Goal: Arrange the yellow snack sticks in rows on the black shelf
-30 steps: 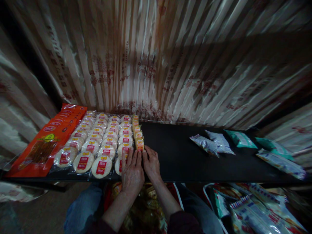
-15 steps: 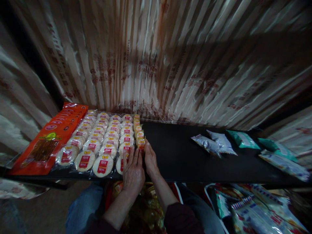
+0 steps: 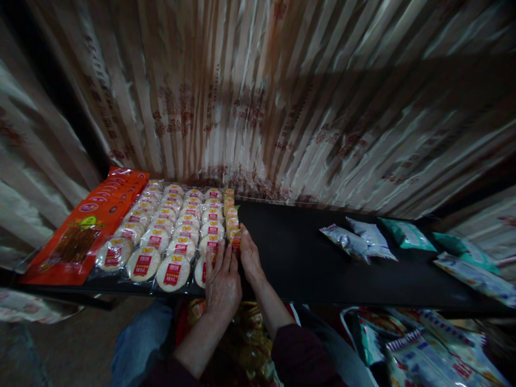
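Observation:
My left hand (image 3: 223, 286) lies over the front of a row of round rice crackers (image 3: 173, 273) in clear wrappers, fingers stretched out. Its fingertips reach the front piece of a narrow column of small yellow and red snack packets (image 3: 231, 213). On the other side of that column is my right hand (image 3: 252, 259), its fingers straight and close together along the front packet's right edge. The front packet sits between both hands; its lower part and my right thumb are hidden.
Orange snack bags (image 3: 76, 236) overlap at the left end of the black shelf (image 3: 290, 263). Silver-white bags (image 3: 346, 242) and green bags (image 3: 407, 234) lie to the right. Below are a container of bags (image 3: 427, 352) and one with gold wrappers (image 3: 252, 333). A pleated curtain (image 3: 258, 107) hangs behind.
The view has shifted slightly, so the shelf goods appear a little further right. Both hands stay at the front of the small packet column, with little movement.

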The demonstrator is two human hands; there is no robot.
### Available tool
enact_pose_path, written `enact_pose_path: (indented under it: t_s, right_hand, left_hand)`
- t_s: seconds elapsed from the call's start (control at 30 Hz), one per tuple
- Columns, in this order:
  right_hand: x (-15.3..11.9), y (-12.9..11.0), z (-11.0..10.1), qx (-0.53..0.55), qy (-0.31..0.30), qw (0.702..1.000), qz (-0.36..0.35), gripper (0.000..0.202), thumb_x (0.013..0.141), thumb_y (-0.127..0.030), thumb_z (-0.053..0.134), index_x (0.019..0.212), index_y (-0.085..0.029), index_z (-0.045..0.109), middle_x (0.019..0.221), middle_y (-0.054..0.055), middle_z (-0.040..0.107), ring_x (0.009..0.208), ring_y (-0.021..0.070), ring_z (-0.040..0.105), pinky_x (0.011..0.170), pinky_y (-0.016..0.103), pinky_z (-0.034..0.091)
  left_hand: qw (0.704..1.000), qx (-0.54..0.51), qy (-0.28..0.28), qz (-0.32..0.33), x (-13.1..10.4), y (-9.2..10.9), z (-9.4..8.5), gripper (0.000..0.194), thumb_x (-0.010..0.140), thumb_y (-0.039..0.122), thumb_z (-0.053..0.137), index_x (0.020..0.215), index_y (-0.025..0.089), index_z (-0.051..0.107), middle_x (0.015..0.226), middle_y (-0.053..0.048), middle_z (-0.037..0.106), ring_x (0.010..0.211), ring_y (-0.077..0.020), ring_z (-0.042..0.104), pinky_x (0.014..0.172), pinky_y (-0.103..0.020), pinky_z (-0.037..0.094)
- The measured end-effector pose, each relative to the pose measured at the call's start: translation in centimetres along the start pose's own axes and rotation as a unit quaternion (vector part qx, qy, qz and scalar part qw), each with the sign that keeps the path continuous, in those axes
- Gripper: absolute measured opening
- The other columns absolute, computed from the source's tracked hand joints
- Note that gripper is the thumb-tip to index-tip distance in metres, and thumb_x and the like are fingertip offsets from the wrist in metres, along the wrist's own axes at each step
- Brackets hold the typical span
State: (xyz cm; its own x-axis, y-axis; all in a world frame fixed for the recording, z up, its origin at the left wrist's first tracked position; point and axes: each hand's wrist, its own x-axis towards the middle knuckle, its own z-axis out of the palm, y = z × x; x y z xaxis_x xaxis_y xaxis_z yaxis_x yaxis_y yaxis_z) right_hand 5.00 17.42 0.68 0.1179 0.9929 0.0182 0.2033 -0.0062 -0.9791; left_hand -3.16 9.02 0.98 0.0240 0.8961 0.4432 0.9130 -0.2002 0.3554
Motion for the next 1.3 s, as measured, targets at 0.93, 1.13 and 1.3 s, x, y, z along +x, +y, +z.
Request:
enact_pose_path:
  t_s: [0.93, 1.13, 1.3]
  right_hand:
    - [-19.5, 12.4, -8.4, -0.222, 0.109, 0.969, 0.008, 0.037, 0.077, -0.028, 0.044, 0.105, -0.015, 0.066, 0.108, 0.014, 0.066, 0.107, 0.0272, 0.059, 0.098, 0.050, 0.043]
    - [-19.9, 12.2, -8.8, -0.199, 0.054, 0.978, 0.023, 0.036, 0.072, -0.024, 0.047, 0.099, -0.019, 0.070, 0.105, 0.010, 0.070, 0.103, 0.0255, 0.063, 0.098, 0.047, 0.046]
    - [-20.1, 12.1, -8.9, -0.141, 0.107, 0.982, 0.060, 0.041, 0.071, -0.023, 0.046, 0.104, -0.018, 0.069, 0.103, 0.009, 0.071, 0.099, 0.0241, 0.065, 0.093, 0.043, 0.049]
  left_hand:
    - [0.956, -0.085, -0.281, 0.027, -13.8, 4.2, 2.6, 0.054, 0.077, 0.003, 0.040, 0.130, 0.012, 0.052, 0.139, -0.016, 0.049, 0.135, -0.0237, 0.038, 0.108, -0.042, 0.037]
    - [0.962, -0.166, -0.206, -0.061, -15.0, 4.0, 2.8, 0.042, 0.077, 0.002, 0.040, 0.109, 0.016, 0.063, 0.132, -0.011, 0.055, 0.127, -0.0193, 0.048, 0.105, -0.038, 0.042]
    - [0.930, -0.262, -0.139, -0.216, -15.1, 3.2, 2.4, 0.027, 0.077, 0.008, 0.048, 0.095, 0.017, 0.065, 0.105, -0.008, 0.068, 0.104, -0.0186, 0.061, 0.097, -0.036, 0.045]
